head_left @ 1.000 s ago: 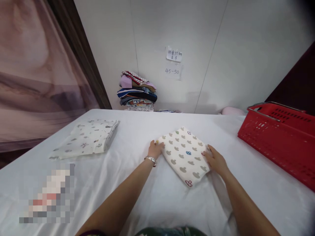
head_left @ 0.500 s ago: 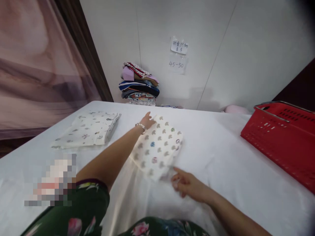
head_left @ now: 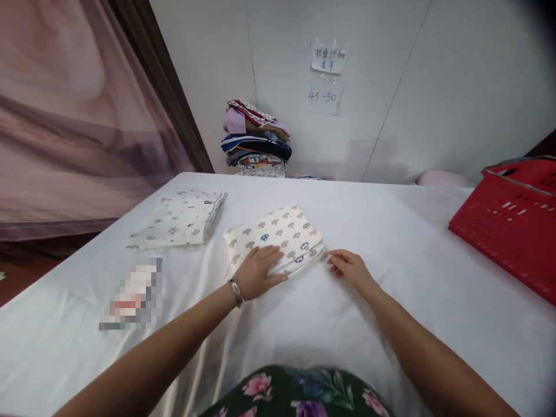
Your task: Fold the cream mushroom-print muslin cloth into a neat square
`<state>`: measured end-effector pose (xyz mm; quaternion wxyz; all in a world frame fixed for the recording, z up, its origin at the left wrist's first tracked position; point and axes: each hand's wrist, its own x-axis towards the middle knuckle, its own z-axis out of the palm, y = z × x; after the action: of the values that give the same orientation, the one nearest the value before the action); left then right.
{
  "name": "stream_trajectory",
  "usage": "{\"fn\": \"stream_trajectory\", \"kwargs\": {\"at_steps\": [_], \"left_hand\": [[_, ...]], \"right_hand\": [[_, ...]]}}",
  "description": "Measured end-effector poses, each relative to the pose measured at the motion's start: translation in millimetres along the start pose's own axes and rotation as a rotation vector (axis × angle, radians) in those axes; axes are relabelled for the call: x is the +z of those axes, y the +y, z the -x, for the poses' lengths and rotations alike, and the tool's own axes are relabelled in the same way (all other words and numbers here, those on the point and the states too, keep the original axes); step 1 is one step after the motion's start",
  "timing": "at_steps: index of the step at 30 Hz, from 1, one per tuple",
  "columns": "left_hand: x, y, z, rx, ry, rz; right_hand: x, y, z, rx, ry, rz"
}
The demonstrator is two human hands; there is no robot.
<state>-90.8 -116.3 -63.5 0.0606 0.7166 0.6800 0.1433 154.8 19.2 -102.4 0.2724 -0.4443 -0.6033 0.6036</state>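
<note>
A folded white cloth with a mushroom print (head_left: pixel 282 234) lies in the middle of the white-covered table (head_left: pixel 391 243). My left hand (head_left: pixel 257 271) rests flat on its near edge, fingers spread, a bracelet on the wrist. My right hand (head_left: pixel 350 268) touches the cloth's near right corner with its fingertips, fingers loosely curled. A second folded cloth with small prints (head_left: pixel 182 217) lies to the left, apart from both hands.
A red plastic basket (head_left: pixel 512 220) stands at the table's right edge. A pile of folded clothes (head_left: pixel 255 139) is stacked against the back wall under paper notes (head_left: pixel 328 58). A blurred-out patch (head_left: pixel 130 295) lies on the table's near left. A pink curtain (head_left: pixel 65 116) hangs at the left.
The mushroom cloth was turned and slid left toward the other folded cloth. My left hand went from its far corner back to its near edge; my right hand came up to its right corner.
</note>
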Motion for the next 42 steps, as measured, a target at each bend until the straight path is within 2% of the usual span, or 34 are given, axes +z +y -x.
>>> {"fn": "stream_trajectory", "kwargs": {"at_steps": [2, 5, 9, 13, 17, 20, 23, 26, 33, 39, 42], "left_hand": [[6.3, 6, 6, -0.005, 0.021, -0.060], [8.7, 10, 1, -0.027, 0.032, -0.078], [5.2, 15, -6, -0.077, 0.013, -0.038], [10.4, 32, -10, -0.107, 0.057, -0.082], [24.1, 54, -32, -0.066, 0.101, -0.155], [31.5, 63, -54, -0.108, 0.088, -0.200], [33.3, 61, -68, -0.167, 0.071, -0.185], [32.7, 53, -71, -0.233, 0.070, -0.076], [37.1, 46, -68, -0.272, 0.108, 0.053], [35.2, 48, -70, -0.313, 0.123, 0.103], [35.0, 49, -70, -0.345, 0.119, 0.135]], "right_hand": [[0, -2, -11, 0.049, 0.020, -0.002], [3, -5, -24, 0.101, 0.020, 0.030], [9, -3, -25, 0.079, 0.019, 0.046], [11, 3, -21, 0.032, 0.037, 0.021], [11, 8, -20, -0.040, 0.004, 0.048], [12, 9, -20, -0.135, 0.023, 0.201], [15, 9, -21, -0.245, 0.071, 0.388], [15, 8, -23, -0.300, 0.099, 0.473], [11, 11, -25, -0.229, 0.102, 0.393], [12, 4, -25, -0.282, 0.213, 0.436], [16, -1, -29, -0.253, 0.187, 0.420]]}}
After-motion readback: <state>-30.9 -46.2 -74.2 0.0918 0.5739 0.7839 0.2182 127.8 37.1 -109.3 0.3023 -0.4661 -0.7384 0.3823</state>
